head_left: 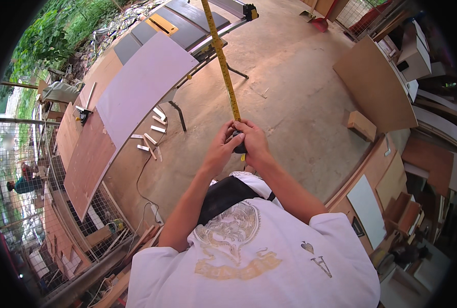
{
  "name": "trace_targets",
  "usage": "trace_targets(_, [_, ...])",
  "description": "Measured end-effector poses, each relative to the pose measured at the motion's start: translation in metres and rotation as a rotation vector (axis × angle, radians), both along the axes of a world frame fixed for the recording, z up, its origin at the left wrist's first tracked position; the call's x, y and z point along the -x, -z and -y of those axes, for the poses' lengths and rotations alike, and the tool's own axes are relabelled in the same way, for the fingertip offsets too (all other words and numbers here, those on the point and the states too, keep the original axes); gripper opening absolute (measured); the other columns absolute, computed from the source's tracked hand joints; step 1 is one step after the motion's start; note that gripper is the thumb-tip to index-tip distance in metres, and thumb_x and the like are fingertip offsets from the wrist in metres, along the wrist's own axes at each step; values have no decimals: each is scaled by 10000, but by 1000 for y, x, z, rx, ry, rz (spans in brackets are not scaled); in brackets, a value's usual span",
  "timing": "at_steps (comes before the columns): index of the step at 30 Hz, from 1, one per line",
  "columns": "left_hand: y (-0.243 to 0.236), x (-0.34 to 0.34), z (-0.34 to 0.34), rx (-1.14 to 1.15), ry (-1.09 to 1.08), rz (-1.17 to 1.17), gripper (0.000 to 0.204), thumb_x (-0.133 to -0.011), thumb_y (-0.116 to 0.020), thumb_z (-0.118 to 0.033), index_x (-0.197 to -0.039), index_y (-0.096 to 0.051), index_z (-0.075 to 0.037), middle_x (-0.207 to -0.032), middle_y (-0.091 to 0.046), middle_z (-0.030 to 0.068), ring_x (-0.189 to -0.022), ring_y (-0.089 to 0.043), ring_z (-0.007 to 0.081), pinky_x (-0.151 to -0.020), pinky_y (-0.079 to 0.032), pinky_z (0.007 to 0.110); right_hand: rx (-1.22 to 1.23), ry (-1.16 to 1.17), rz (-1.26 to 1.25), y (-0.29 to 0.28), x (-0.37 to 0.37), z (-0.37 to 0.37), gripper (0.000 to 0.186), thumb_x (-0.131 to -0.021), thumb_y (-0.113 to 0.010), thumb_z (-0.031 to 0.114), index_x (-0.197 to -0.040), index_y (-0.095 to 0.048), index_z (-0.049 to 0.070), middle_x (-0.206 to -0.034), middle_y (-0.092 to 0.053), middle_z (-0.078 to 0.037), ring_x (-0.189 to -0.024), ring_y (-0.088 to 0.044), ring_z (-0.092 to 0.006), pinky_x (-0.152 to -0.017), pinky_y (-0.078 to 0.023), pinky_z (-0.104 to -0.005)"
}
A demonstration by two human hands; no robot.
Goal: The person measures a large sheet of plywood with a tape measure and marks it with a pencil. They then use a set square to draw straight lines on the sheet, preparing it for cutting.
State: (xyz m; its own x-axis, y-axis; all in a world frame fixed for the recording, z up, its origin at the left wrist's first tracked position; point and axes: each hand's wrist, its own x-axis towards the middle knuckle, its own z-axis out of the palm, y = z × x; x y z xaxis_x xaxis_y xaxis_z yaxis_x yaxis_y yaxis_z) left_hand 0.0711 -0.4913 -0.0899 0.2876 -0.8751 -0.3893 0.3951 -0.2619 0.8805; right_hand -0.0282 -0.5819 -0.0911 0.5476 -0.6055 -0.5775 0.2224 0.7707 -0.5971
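Observation:
Both hands meet near the middle of the head view around a dark tape measure case [239, 144], whose yellow blade [222, 61] stretches away from me past the top edge of the picture. My left hand [224, 143] grips the case from the left, with its thumb across it. My right hand [254, 141] is closed on it from the right, fingertips at the base of the blade. Behind the blade stands a table saw [178, 19] with a yellow insert, and a pale lilac panel [138, 82] lies to its left.
Leaning panels [372, 87] and stacked boards line the right; a wooden block [362, 126] sits on the concrete floor [290, 87]. White offcuts [158, 128] and a cord lie below the saw. A wire fence [49, 190] runs left, with a person [25, 182] beyond.

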Motion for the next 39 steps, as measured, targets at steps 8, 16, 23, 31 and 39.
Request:
trace_targets(8, [-9, -39, -47, 98, 61, 108, 495, -1080, -627, -237, -1517, -495, -45, -1341, -634, 79, -1212, -603, 132, -994, -506, 302, -1, 93, 12, -16, -39, -53, 155, -1020, -661, 101, -1145, -705, 22, -945, -698, -45, -823, -664, -132, -697, -546, -284])
trace_targets(16, [-18, -78, -120, 65, -17, 264, 414, -1078, -597, -306, -1390, -596, -34, -1012, -668, 48, -900, -626, 127, -805, -520, 276, 117, -82, -170, -45, -78, -119, 174, -1023, -693, 174, -1128, -716, 37, -931, -694, -20, -793, -629, -117, -678, -511, -277])
trace_targets(23, [-32, -132, -187, 7, -23, 134, 386, -1075, -528, -305, -1292, -661, -14, -946, -659, 51, -808, -607, 127, -732, -518, 292, 611, -257, -379, -29, -114, -158, 250, -978, -757, 276, -960, -774, 27, -796, -651, 17, -751, -532, -86, -662, -438, -263])
trace_targets(31, [-38, -176, -260, -72, -27, 150, 411, -1060, -504, -309, -1217, -678, 29, -888, -685, 71, -756, -631, 137, -702, -527, 309, 621, -296, -369, -35, -152, -208, 248, -944, -776, 268, -918, -775, 21, -781, -651, 13, -755, -532, -93, -717, -436, -268])
trace_targets(39, [-23, -217, -307, -127, -65, 145, 364, -1040, -548, -283, -1120, -716, 29, -918, -722, 80, -785, -651, 140, -737, -528, 305, 660, -368, -387, -25, -189, -230, 244, -938, -777, 256, -900, -762, 15, -793, -665, 3, -735, -548, -92, -693, -433, -274])
